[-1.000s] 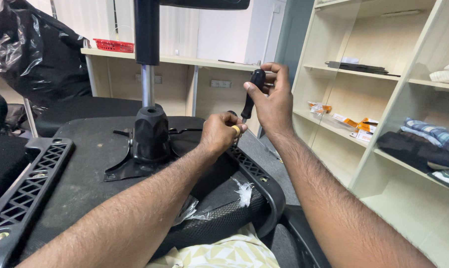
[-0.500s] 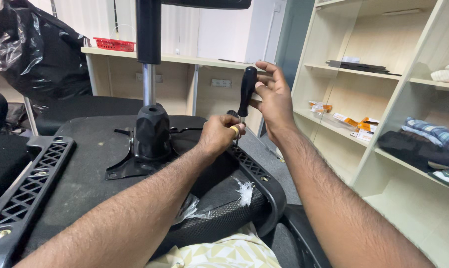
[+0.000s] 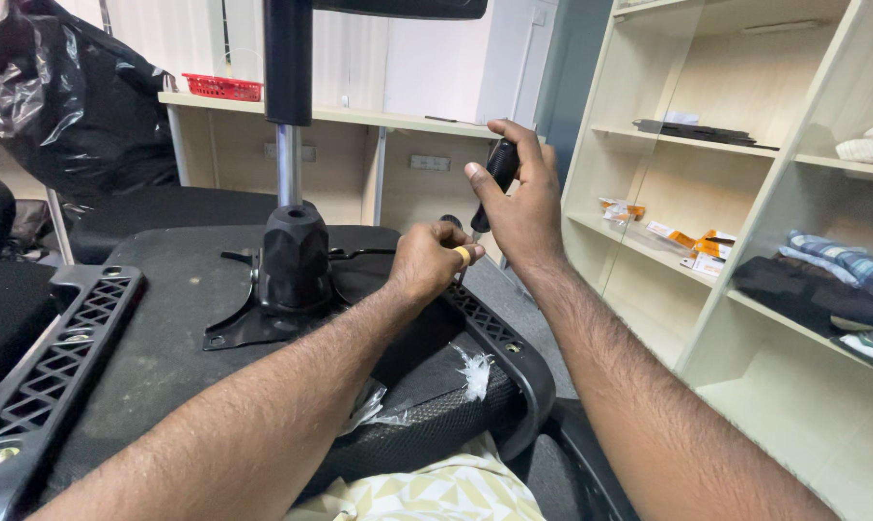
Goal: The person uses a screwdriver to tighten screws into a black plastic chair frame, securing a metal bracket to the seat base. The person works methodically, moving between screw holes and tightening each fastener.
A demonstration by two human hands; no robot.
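Work surface is the underside of an upturned office chair seat, black, filling the lower left and centre of the frame. Metal mounting plate bolted on it, with the black cone cover and chrome gas-lift column rising out the top of frame. Black slotted armrest lies along the left edge; a second armrest bracket curves down right of centre, with scraps of torn clear plastic wrap on it. Patterned yellow-white cloth at bottom centre.

Room: pale wood shelving across the right half, holding folded clothes and small orange packets. Long desk along the back wall, red basket on it at upper left. Bulky black plastic bag at upper left.

Screwdriver: black handle, centre of frame, tilted, tip end pointing down-left toward the seat edge. Right hand is wrapped around the handle, thumb along the near side, fingers curled over the top. Left hand sits just below and left of it, fingers pinched closed at the lower end of the screwdriver near the yellow band; shaft tip itself is hidden behind the fingers, so contact point with the chair can't be made out. Both hands are close together, just above the right rear edge of the seat.
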